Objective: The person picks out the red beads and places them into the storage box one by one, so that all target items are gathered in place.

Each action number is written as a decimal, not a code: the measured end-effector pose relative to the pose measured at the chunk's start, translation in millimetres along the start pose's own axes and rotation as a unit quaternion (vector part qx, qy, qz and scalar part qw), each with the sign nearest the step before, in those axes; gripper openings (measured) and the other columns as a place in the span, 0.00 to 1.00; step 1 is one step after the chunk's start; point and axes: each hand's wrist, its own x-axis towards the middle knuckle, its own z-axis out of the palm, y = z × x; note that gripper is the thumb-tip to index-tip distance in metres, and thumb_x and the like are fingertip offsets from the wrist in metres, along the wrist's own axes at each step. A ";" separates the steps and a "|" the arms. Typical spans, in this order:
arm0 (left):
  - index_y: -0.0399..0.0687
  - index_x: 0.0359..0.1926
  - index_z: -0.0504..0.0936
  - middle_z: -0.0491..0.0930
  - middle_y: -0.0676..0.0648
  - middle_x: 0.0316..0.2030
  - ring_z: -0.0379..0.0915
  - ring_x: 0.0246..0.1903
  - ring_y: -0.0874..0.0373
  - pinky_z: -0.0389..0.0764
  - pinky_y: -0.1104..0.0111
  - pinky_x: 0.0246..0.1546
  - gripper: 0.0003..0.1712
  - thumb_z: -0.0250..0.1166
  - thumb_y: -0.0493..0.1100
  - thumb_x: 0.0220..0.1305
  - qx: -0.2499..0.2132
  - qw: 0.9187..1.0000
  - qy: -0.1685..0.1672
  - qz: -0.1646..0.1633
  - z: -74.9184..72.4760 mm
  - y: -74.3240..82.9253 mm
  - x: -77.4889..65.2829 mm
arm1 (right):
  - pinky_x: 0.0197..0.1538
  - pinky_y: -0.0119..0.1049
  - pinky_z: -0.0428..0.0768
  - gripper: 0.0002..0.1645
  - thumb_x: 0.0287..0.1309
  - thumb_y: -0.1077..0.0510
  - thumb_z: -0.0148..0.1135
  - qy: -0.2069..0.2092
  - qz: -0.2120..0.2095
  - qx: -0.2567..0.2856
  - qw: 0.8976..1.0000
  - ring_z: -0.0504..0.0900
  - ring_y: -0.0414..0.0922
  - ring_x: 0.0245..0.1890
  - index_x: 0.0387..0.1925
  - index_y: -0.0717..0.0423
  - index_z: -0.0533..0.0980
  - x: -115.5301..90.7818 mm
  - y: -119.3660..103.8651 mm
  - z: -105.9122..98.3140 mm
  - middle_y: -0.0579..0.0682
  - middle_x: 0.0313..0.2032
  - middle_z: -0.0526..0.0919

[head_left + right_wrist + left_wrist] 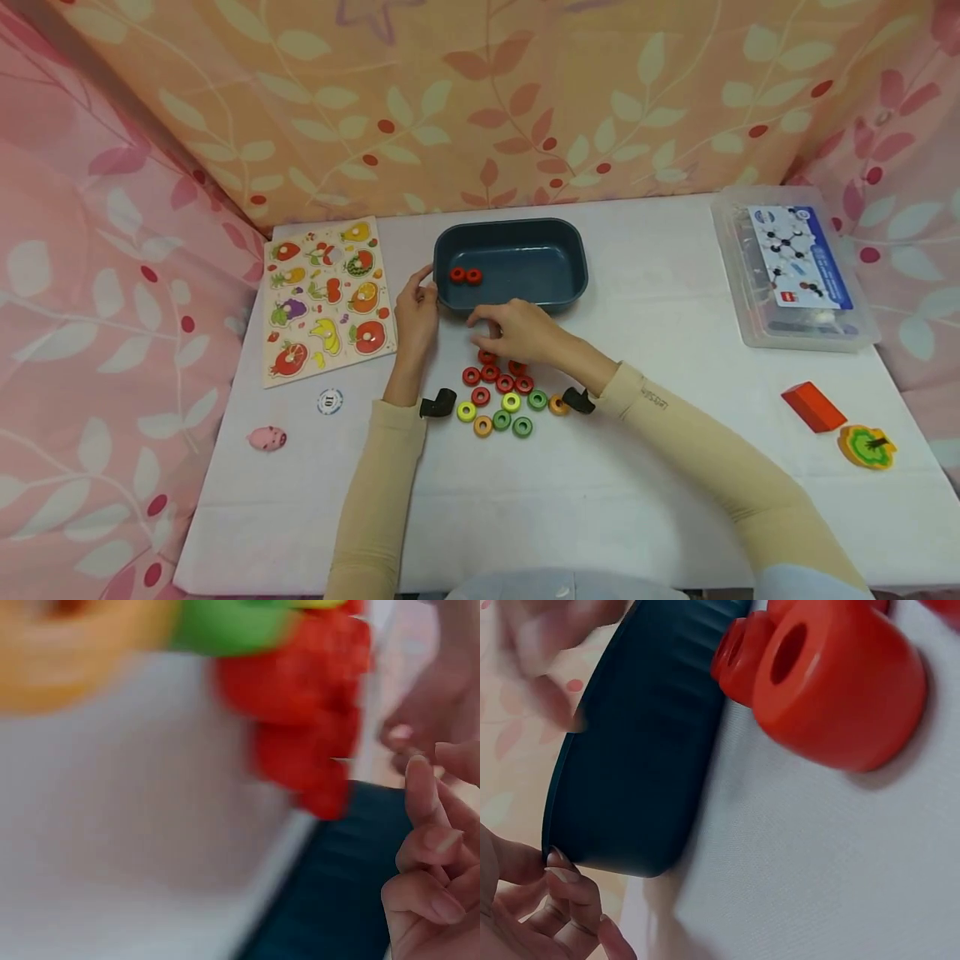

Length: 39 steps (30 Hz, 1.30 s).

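Observation:
A dark blue rectangular basin (517,287) stands at the table's middle, with two red rings (466,276) inside at its left end. My left hand (417,312) pinches the basin's rim at the left front corner; the left wrist view shows the thumb and fingertips (562,874) on that edge. Just over the basin's front wall is my right hand (517,329), its thumb and forefinger bent and parted with nothing seen between them. Below it lie several red rings (490,373), then yellow rings (511,402), green rings (522,427) and orange rings (483,426).
A wooden fruit puzzle board (326,300) lies left of the basin. Nearer me are a round chip (330,402) and a pink pig toy (267,438). At the right are a clear plastic case (795,267), a red block (813,407) and a tree-shaped toy (867,447).

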 end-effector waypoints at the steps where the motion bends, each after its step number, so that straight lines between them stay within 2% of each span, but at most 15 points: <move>1: 0.54 0.65 0.77 0.73 0.46 0.28 0.67 0.26 0.55 0.67 0.66 0.30 0.20 0.53 0.42 0.76 0.001 1.000 0.001 -0.001 0.0 0.1 -0.1 | 0.27 0.34 0.71 0.16 0.63 0.51 0.67 -0.009 0.005 -0.001 1.000 0.73 0.37 0.19 0.51 0.49 0.82 -2.9 3.5 2.6 0.40 0.21 0.76; 5: 0.55 0.65 0.77 0.73 0.45 0.28 0.67 0.27 0.53 0.68 0.65 0.30 0.20 0.53 0.43 0.76 0.003 1.000 0.001 -0.005 0.0 0.3 0.2 | 0.28 0.34 0.70 0.18 0.65 0.49 0.65 -0.033 0.025 -0.002 0.999 0.72 0.37 0.20 0.54 0.47 0.81 -12.2 22.5 12.5 0.41 0.22 0.75; 9: 0.56 0.66 0.76 0.74 0.46 0.29 0.68 0.28 0.54 0.68 0.66 0.31 0.21 0.53 0.43 0.76 0.008 1.000 0.001 -0.008 0.2 -0.7 0.3 | 0.28 0.35 0.70 0.17 0.67 0.47 0.63 -0.046 0.038 0.021 0.998 0.73 0.37 0.20 0.54 0.47 0.80 -18.0 35.9 18.6 0.41 0.22 0.75; 16: 0.55 0.67 0.75 0.74 0.44 0.30 0.67 0.29 0.52 0.67 0.65 0.32 0.21 0.52 0.43 0.77 0.009 1.000 0.003 -0.007 1.2 0.1 -0.8 | 0.31 0.35 0.72 0.17 0.66 0.51 0.65 -0.070 0.044 0.042 0.996 0.75 0.38 0.25 0.55 0.46 0.79 -21.1 41.5 17.8 0.42 0.26 0.77; 19: 0.55 0.67 0.76 0.73 0.44 0.30 0.67 0.29 0.52 0.67 0.65 0.33 0.21 0.52 0.43 0.77 0.010 1.000 0.003 -0.006 1.6 0.5 -0.9 | 0.31 0.35 0.73 0.17 0.65 0.50 0.66 -0.065 0.038 0.041 0.996 0.75 0.38 0.26 0.54 0.45 0.78 -22.1 41.8 17.4 0.41 0.27 0.78; 23: 0.55 0.66 0.76 0.74 0.45 0.30 0.67 0.29 0.53 0.67 0.65 0.33 0.21 0.53 0.43 0.76 0.009 1.000 0.005 -0.009 1.9 1.2 -0.8 | 0.31 0.34 0.73 0.16 0.62 0.46 0.68 -0.034 0.022 0.036 0.999 0.75 0.36 0.25 0.48 0.43 0.76 -23.7 39.3 16.6 0.38 0.25 0.77; 29: 0.55 0.66 0.75 0.73 0.44 0.30 0.67 0.28 0.53 0.67 0.65 0.32 0.21 0.52 0.43 0.77 0.011 1.000 0.006 -0.005 1.9 0.5 0.0 | 0.28 0.33 0.72 0.19 0.54 0.43 0.74 0.045 -0.014 0.040 0.998 0.73 0.34 0.22 0.41 0.44 0.76 -24.9 29.5 16.0 0.36 0.22 0.76; 34: 0.56 0.67 0.75 0.73 0.44 0.29 0.66 0.27 0.53 0.66 0.66 0.30 0.21 0.52 0.44 0.77 0.010 1.000 0.005 -0.004 1.9 0.3 -0.6 | 0.29 0.31 0.71 0.18 0.54 0.46 0.75 0.116 -0.034 0.054 0.991 0.72 0.35 0.23 0.43 0.45 0.79 -22.0 25.1 12.5 0.39 0.23 0.75; 39: 0.58 0.67 0.75 0.72 0.44 0.28 0.66 0.26 0.55 0.66 0.67 0.29 0.21 0.52 0.45 0.77 0.004 1.000 0.004 -0.008 1.8 0.0 -1.7 | 0.29 0.32 0.71 0.17 0.54 0.51 0.76 0.165 -0.045 0.048 0.984 0.72 0.38 0.25 0.44 0.49 0.81 -14.3 25.3 4.3 0.43 0.26 0.77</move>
